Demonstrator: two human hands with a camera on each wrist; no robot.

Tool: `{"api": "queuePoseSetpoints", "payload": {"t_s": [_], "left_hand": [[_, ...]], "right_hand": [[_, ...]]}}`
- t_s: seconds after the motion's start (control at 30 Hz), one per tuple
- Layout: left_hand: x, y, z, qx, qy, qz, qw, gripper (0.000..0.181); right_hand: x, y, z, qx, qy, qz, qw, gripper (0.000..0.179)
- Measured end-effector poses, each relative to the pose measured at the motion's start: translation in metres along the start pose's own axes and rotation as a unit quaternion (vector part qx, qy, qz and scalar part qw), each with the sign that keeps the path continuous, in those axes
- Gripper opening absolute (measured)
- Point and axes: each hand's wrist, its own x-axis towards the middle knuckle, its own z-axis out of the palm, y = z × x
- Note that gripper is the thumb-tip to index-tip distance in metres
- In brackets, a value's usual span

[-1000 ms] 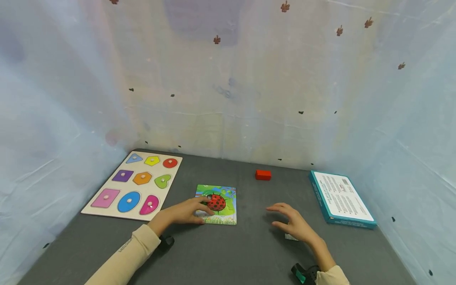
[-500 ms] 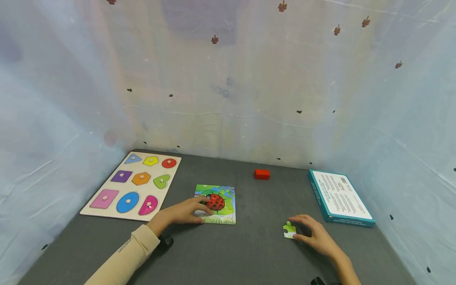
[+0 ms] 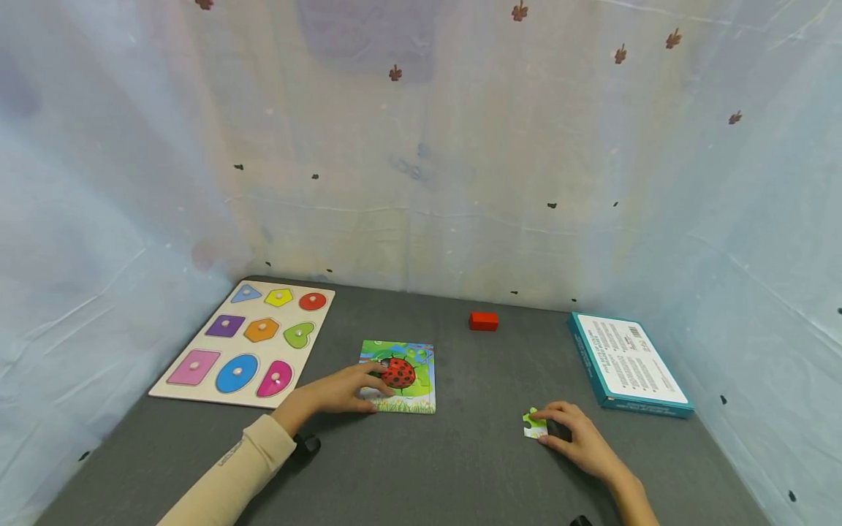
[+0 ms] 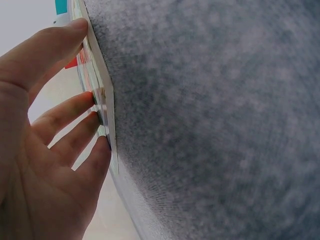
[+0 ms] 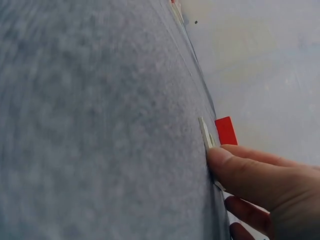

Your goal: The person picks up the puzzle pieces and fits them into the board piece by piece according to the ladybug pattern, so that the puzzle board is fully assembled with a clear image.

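My left hand [image 3: 338,391] rests on the left part of a square ladybug jigsaw puzzle [image 3: 421,394]. Its fingers lie spread over the picture and hide some of it. In the left wrist view, fingertips and thumb touch the face of the puzzle [image 4: 106,82], seen nearly edge-on. Farther right, my right hand [image 3: 582,442] pinches a small green and white puzzle piece [image 3: 534,429] between thumb and forefinger at its right side. From the right wrist, the piece [image 5: 204,130] appears as a thin edge at the thumb, low at the grey tabletop.
A white shape-peg board [image 3: 250,343] lies at the left. Behind the puzzle, to the right, sits a red block [image 3: 483,321]. A teal box [image 3: 634,365] with a white printed top lies at the right. Pale sheeting [image 3: 408,234] encloses the grey table [image 3: 434,475].
My right hand moved right and toward me, past the puzzle piece, then its fingers closed on the piece's right side. My left hand has stayed on the puzzle.
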Motion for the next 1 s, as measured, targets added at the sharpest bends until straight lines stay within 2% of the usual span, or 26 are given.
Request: {"api": "queuePoseSetpoints", "payload": {"t_s": [0.17, 0.33, 0.67, 1.0], "left_hand": [[0.000, -0.001, 0.000, 0.002, 0.001, -0.001, 1.0000, 0.030], [0.000, -0.001, 0.001, 0.003, -0.001, 0.000, 1.0000, 0.031], [0.003, -0.001, 0.000, 0.001, -0.001, 0.000, 1.0000, 0.030], [0.000, -0.001, 0.001, -0.003, 0.000, 0.002, 1.0000, 0.032]], "right_hand": [[0.010, -0.004, 0.004, 0.016, -0.011, -0.002, 0.9998, 0.031], [0.033, -0.017, 0.010, 0.035, -0.021, -0.025, 0.9989, 0.032], [0.085, -0.053, 0.034, 0.063, -0.031, -0.105, 0.9920, 0.032], [0.118, -0.081, 0.068, 0.092, -0.064, -0.169, 0.9793, 0.033]]}}
